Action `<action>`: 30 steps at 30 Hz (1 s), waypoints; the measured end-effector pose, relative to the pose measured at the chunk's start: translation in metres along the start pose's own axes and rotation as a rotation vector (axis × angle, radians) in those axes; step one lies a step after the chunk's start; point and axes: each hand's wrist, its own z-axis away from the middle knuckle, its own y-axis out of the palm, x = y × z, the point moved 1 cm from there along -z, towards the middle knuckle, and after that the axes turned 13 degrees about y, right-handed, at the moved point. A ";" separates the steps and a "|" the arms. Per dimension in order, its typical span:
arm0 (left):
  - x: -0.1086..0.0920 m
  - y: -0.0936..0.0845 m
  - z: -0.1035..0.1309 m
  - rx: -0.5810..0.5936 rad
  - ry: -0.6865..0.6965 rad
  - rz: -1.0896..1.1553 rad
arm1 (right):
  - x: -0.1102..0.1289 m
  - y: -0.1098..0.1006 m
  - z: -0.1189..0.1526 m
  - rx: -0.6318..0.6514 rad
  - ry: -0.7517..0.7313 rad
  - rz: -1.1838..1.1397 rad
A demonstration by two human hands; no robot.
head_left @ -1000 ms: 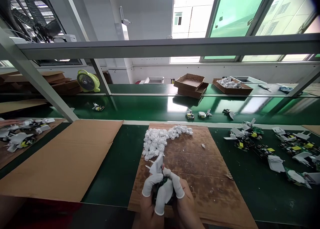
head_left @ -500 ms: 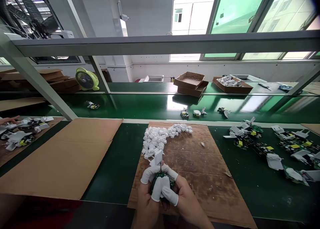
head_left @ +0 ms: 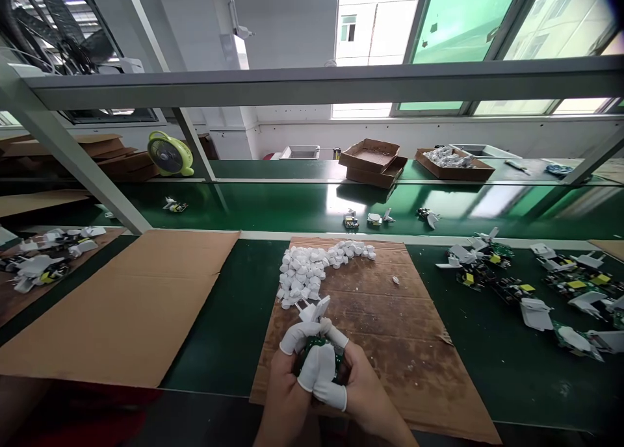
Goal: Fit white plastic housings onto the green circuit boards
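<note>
My left hand [head_left: 288, 375] and my right hand [head_left: 358, 375], with white finger cots on thumbs and fingers, are both closed around a green circuit board [head_left: 338, 356]. Both thumbs press on its near face and cover much of it. A white plug piece with metal prongs [head_left: 312, 310] sticks out beyond my fingertips, seemingly joined to the board by a dark wire. Just past it, a heap of small white plastic caps [head_left: 299, 271] lies on a worn brown cardboard sheet [head_left: 380, 330] under my hands.
Circuit boards with white plug pieces [head_left: 531, 304] lie in groups at right; more boards [head_left: 39, 265] are at far left. A cardboard sheet [head_left: 112, 304] lies left of me. Several boards sit on the green conveyor belt [head_left: 273, 206]. A metal bar [head_left: 312, 86] crosses ahead.
The white plug piece has tilted to the right, its prongs now showing. Boards on the belt have shifted left. Another person's hand at the far left has left the view.
</note>
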 end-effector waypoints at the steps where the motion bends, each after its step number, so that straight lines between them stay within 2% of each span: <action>1: 0.001 0.000 -0.001 0.002 -0.004 0.026 | 0.000 0.001 -0.001 -0.006 -0.005 0.000; 8: 0.009 -0.007 -0.004 0.042 -0.066 0.059 | -0.018 -0.007 -0.002 -0.064 -0.026 -0.013; 11: 0.015 -0.017 0.002 0.034 -0.087 0.060 | -0.028 -0.017 0.001 -0.149 -0.046 0.078; 14: 0.018 -0.029 0.008 0.080 -0.098 0.004 | -0.035 -0.023 0.003 -0.219 -0.071 0.125; 17: 0.015 -0.037 0.011 0.109 -0.109 -0.064 | -0.041 -0.022 0.002 -0.244 -0.019 0.076; 20: 0.011 -0.037 0.012 0.106 -0.114 -0.060 | -0.045 -0.019 0.002 -0.325 0.011 0.032; 23: 0.011 -0.038 0.015 0.006 -0.109 -0.094 | -0.050 -0.017 0.003 -0.433 -0.056 0.073; 26: 0.014 -0.043 0.020 -0.245 -0.030 -0.268 | -0.054 -0.019 0.004 -0.530 -0.135 0.149; 27: 0.016 -0.045 0.022 -0.288 -0.020 -0.302 | -0.055 -0.020 0.004 -0.548 -0.149 0.168; 28: 0.019 -0.045 0.022 -0.289 -0.044 -0.276 | -0.054 -0.020 0.004 -0.552 -0.162 0.193; 30: 0.026 -0.043 0.023 -0.203 -0.160 -0.085 | -0.050 -0.019 0.004 -0.495 -0.211 0.298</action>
